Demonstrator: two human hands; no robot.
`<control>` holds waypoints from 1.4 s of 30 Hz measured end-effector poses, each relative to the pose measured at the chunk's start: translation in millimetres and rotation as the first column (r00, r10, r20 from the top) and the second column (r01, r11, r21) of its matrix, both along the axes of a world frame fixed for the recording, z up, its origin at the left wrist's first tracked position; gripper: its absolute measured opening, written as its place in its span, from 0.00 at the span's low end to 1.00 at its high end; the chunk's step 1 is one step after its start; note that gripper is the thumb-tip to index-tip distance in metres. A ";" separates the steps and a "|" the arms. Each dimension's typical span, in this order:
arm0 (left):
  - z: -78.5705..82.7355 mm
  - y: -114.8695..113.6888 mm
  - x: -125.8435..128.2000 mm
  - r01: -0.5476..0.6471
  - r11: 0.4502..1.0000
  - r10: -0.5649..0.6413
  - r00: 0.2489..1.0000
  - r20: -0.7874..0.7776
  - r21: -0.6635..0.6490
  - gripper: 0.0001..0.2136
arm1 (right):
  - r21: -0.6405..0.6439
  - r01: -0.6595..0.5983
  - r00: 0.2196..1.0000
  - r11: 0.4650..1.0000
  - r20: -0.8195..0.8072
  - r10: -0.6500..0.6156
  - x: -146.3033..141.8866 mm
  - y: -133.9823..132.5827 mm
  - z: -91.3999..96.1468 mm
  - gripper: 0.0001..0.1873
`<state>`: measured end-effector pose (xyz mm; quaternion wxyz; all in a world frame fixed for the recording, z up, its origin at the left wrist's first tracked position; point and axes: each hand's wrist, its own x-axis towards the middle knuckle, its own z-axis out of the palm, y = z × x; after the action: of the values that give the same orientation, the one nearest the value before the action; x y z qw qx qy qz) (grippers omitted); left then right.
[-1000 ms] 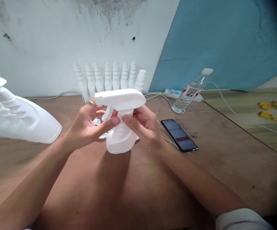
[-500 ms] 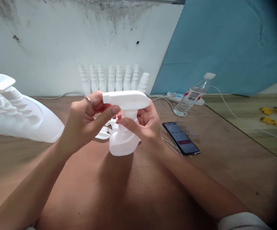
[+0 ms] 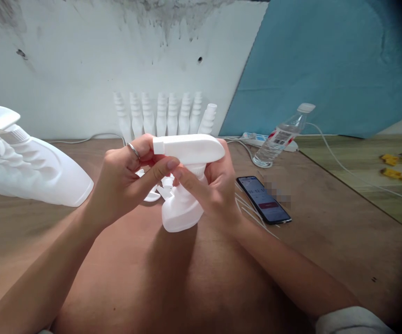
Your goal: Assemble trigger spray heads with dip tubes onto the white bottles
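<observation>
A white spray bottle (image 3: 182, 215) with its trigger sprayer head (image 3: 190, 147) on top is held above the table, nozzle to the left. My right hand (image 3: 218, 185) wraps round its neck from the right, thumb in front. At the nozzle side, my left hand (image 3: 127, 178) is closed, with thumb and fingers at the trigger area under the head; the trigger itself is hidden behind them. Behind my hands lie white plastic sprayer parts (image 3: 151, 195), partly covered.
Several white ribbed bottles (image 3: 148, 116) stand along the wall. More white spray bottles (image 3: 48, 171) are at the left. To the right are a phone (image 3: 265, 202), thin white tubes (image 3: 251, 211), a water bottle (image 3: 277, 141), a power strip (image 3: 288, 146) and cables.
The spray bottle has shifted slightly right and down with my right hand and tilts a little more. My left thumb has moved slightly right, close to my right thumb.
</observation>
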<state>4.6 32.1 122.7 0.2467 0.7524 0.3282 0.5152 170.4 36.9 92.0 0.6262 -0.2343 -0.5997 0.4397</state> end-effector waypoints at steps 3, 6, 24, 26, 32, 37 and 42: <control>-0.1 -1.0 0.7 -0.013 1.000 0.013 1.000 -0.005 0.014 0.08 | -0.006 -0.123 0.991 0.992 0.045 0.123 7.9 1.9 -0.6 0.17; 0.0 -0.8 0.9 -0.002 1.000 0.002 1.000 0.001 0.021 0.08 | -0.076 -0.185 0.974 0.980 0.119 0.193 15.4 4.1 -0.4 0.13; -4.1 2.3 4.9 0.169 0.985 -0.164 0.980 0.112 -0.028 0.07 | -0.123 0.076 0.992 0.989 0.111 -0.062 2.3 1.1 0.8 0.21; -4.2 3.9 4.8 0.186 0.982 -0.179 0.974 0.139 -0.038 0.07 | -0.119 0.084 0.990 0.989 0.125 -0.069 2.8 1.1 1.4 0.21; -22.3 9.1 13.2 0.214 0.975 -0.185 0.934 0.305 -0.066 0.08 | -0.034 0.095 0.978 0.995 0.188 -0.087 2.8 -2.7 4.4 0.20; -86.8 7.2 34.2 0.252 0.960 -0.191 0.907 0.375 -0.120 0.16 | 0.044 0.417 0.853 0.908 0.325 -0.408 4.8 0.3 6.4 0.16; -144.9 -5.7 49.2 0.193 0.938 -0.139 0.970 0.197 -0.288 0.25 | 0.114 0.569 0.738 0.814 0.365 -0.567 9.6 5.8 6.8 0.12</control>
<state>53.8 26.4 -22.2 0.4303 0.6825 0.3160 0.4992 180.0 42.7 98.7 0.6004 -0.4886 -0.6084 0.1750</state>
